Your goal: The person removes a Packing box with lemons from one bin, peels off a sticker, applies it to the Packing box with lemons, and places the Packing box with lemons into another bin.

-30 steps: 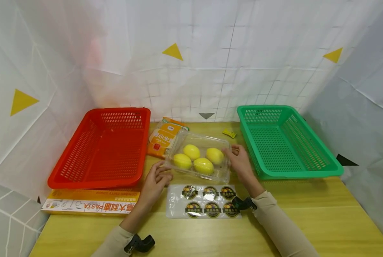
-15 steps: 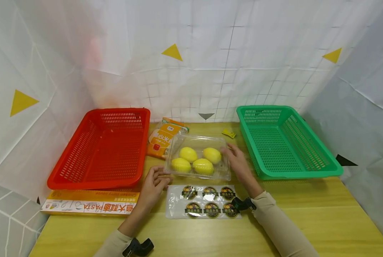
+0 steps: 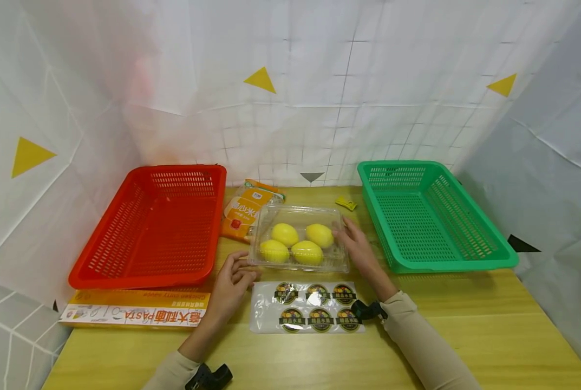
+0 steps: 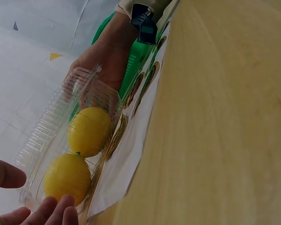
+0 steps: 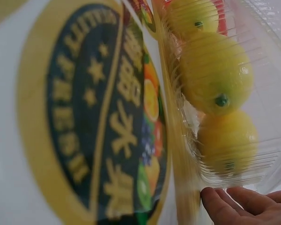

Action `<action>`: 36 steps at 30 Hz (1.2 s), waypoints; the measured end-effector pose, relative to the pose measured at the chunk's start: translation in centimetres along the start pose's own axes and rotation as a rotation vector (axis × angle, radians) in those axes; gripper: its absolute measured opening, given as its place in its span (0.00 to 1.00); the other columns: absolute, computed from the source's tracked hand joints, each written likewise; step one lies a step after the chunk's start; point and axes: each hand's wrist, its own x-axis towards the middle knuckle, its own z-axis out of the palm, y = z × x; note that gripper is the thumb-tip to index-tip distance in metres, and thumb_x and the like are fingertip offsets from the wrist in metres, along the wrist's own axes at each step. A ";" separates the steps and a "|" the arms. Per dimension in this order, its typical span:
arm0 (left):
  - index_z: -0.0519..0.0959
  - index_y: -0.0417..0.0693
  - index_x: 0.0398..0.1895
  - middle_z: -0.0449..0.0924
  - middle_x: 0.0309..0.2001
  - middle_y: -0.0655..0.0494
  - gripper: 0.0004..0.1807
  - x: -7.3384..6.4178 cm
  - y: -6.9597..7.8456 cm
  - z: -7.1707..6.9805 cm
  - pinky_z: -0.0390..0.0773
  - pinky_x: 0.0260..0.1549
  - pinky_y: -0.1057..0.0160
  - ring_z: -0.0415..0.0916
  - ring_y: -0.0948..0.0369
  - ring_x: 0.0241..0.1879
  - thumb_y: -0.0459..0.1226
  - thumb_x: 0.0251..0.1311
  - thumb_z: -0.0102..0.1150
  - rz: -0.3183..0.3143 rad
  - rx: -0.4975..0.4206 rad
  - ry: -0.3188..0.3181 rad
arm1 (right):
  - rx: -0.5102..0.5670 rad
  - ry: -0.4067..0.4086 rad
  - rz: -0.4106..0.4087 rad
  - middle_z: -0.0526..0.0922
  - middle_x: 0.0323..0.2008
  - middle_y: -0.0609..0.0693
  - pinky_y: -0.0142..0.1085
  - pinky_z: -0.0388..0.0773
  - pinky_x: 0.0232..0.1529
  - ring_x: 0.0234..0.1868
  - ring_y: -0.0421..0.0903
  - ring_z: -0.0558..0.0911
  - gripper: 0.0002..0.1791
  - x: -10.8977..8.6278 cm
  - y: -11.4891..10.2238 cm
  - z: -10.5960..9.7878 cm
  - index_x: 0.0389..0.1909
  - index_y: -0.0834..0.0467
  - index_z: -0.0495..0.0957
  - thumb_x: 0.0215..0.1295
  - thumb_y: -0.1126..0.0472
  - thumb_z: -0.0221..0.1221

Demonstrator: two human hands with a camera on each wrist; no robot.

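A clear plastic clamshell box with several yellow lemons inside sits at the middle of the table, its lid down. My left hand is at the box's left end, fingers loosely bent. In the left wrist view, thumb and fingertips are spread around that end. My right hand is at the opposite end, and its fingertips lie right at the box's corner in the right wrist view. Just in front of the box lies a sheet of round fruit stickers.
A red basket stands at left, partly over a pasta box. The green basket is at right. Behind the clamshell lie an orange food packet and a small yellow wrapper. White sheeting backs the table.
The box has turned from a slant to nearly square with the table's front, its right front corner shifting back. My hands have stayed at its two ends with only slight movement.
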 end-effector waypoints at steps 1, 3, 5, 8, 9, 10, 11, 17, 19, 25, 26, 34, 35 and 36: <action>0.67 0.37 0.68 0.80 0.53 0.37 0.25 0.0 0.0 0.0 0.85 0.42 0.54 0.82 0.36 0.49 0.22 0.69 0.56 0.000 0.001 -0.001 | -0.006 0.005 -0.001 0.64 0.75 0.64 0.54 0.62 0.71 0.74 0.60 0.66 0.41 -0.1 0.0 0.0 0.83 0.63 0.45 0.81 0.53 0.55; 0.67 0.36 0.68 0.79 0.53 0.37 0.26 -0.1 0.0 0.1 0.85 0.41 0.55 0.82 0.37 0.49 0.22 0.69 0.57 0.006 -0.002 -0.004 | -0.018 0.014 0.001 0.63 0.75 0.65 0.55 0.63 0.71 0.73 0.62 0.66 0.41 -0.1 0.0 -0.1 0.83 0.63 0.45 0.82 0.51 0.54; 0.67 0.36 0.68 0.79 0.53 0.37 0.26 -0.1 0.1 0.2 0.85 0.41 0.56 0.82 0.37 0.49 0.22 0.68 0.57 0.009 -0.002 -0.007 | -0.034 0.033 0.009 0.63 0.75 0.67 0.56 0.64 0.70 0.73 0.63 0.66 0.42 -0.1 0.1 -0.1 0.83 0.62 0.46 0.82 0.49 0.53; 0.67 0.36 0.68 0.80 0.53 0.37 0.26 -0.2 0.2 0.4 0.84 0.40 0.57 0.81 0.36 0.49 0.22 0.68 0.57 0.016 0.001 -0.010 | -0.054 0.056 0.021 0.63 0.74 0.68 0.57 0.64 0.70 0.73 0.64 0.66 0.42 -0.1 0.3 -0.2 0.83 0.62 0.47 0.81 0.45 0.53; 0.68 0.36 0.68 0.80 0.53 0.37 0.26 -0.2 0.2 0.4 0.84 0.40 0.58 0.81 0.36 0.49 0.21 0.68 0.57 0.017 0.003 -0.009 | -0.061 0.060 0.024 0.63 0.74 0.68 0.57 0.64 0.70 0.73 0.64 0.66 0.43 -0.1 0.3 -0.2 0.83 0.62 0.47 0.81 0.45 0.53; 0.68 0.37 0.68 0.80 0.53 0.37 0.26 -0.2 0.2 0.4 0.84 0.40 0.58 0.81 0.35 0.48 0.21 0.68 0.57 0.018 0.006 -0.008 | -0.068 0.065 0.026 0.63 0.74 0.68 0.57 0.64 0.70 0.73 0.63 0.66 0.43 -0.1 0.4 -0.3 0.83 0.62 0.47 0.81 0.44 0.53; 0.68 0.37 0.68 0.80 0.53 0.37 0.26 -0.2 0.2 0.4 0.84 0.40 0.59 0.81 0.35 0.48 0.21 0.68 0.57 0.018 0.009 -0.008 | -0.074 0.067 0.026 0.63 0.74 0.68 0.57 0.64 0.70 0.73 0.63 0.67 0.44 -0.1 0.4 -0.3 0.83 0.62 0.47 0.80 0.44 0.54; 0.68 0.40 0.70 0.80 0.53 0.37 0.28 -0.1 -0.1 0.5 0.84 0.40 0.60 0.82 0.37 0.47 0.21 0.68 0.57 0.031 0.030 -0.011 | -0.086 0.074 0.032 0.65 0.74 0.68 0.57 0.65 0.69 0.72 0.63 0.68 0.45 -0.1 0.3 -0.4 0.83 0.62 0.48 0.79 0.42 0.55; 0.68 0.41 0.70 0.80 0.53 0.37 0.29 -0.1 -0.1 0.6 0.84 0.40 0.60 0.82 0.36 0.47 0.21 0.67 0.57 0.037 0.033 -0.012 | -0.083 0.072 0.036 0.65 0.73 0.68 0.57 0.66 0.69 0.72 0.63 0.68 0.45 -0.2 0.3 -0.4 0.83 0.62 0.49 0.79 0.42 0.55; 0.69 0.41 0.71 0.81 0.53 0.37 0.29 -0.4 0.0 0.3 0.84 0.41 0.58 0.82 0.37 0.47 0.21 0.68 0.58 0.034 0.027 -0.022 | -0.101 0.078 0.073 0.68 0.72 0.68 0.57 0.68 0.67 0.70 0.63 0.70 0.46 -0.7 0.1 -0.5 0.83 0.61 0.48 0.78 0.39 0.54; 0.69 0.42 0.71 0.81 0.53 0.37 0.29 -0.4 0.0 0.2 0.84 0.41 0.58 0.82 0.37 0.47 0.21 0.68 0.58 0.031 0.023 -0.019 | -0.109 0.081 0.084 0.68 0.71 0.68 0.57 0.69 0.66 0.70 0.63 0.71 0.47 -0.9 0.0 -0.4 0.83 0.60 0.49 0.78 0.38 0.54; 0.69 0.38 0.70 0.80 0.53 0.36 0.28 -0.5 0.0 -0.2 0.85 0.40 0.57 0.81 0.35 0.47 0.20 0.68 0.57 0.051 0.006 -0.018 | -0.142 0.070 0.112 0.67 0.72 0.68 0.59 0.69 0.65 0.70 0.64 0.69 0.41 -3.0 -1.1 -0.1 0.83 0.60 0.50 0.80 0.48 0.56; 0.69 0.38 0.70 0.80 0.53 0.36 0.28 -0.5 0.0 -0.2 0.85 0.40 0.57 0.81 0.35 0.47 0.21 0.68 0.57 0.052 0.005 -0.020 | -0.144 0.060 0.115 0.66 0.73 0.68 0.59 0.67 0.67 0.72 0.64 0.68 0.42 -3.2 -1.3 0.0 0.83 0.59 0.49 0.79 0.49 0.57; 0.69 0.38 0.70 0.80 0.53 0.36 0.28 -0.4 0.1 -0.2 0.85 0.40 0.57 0.81 0.35 0.47 0.21 0.67 0.57 0.052 0.004 -0.019 | -0.141 0.053 0.121 0.65 0.74 0.67 0.60 0.65 0.68 0.72 0.64 0.67 0.42 -3.4 -1.4 0.1 0.83 0.59 0.49 0.79 0.49 0.58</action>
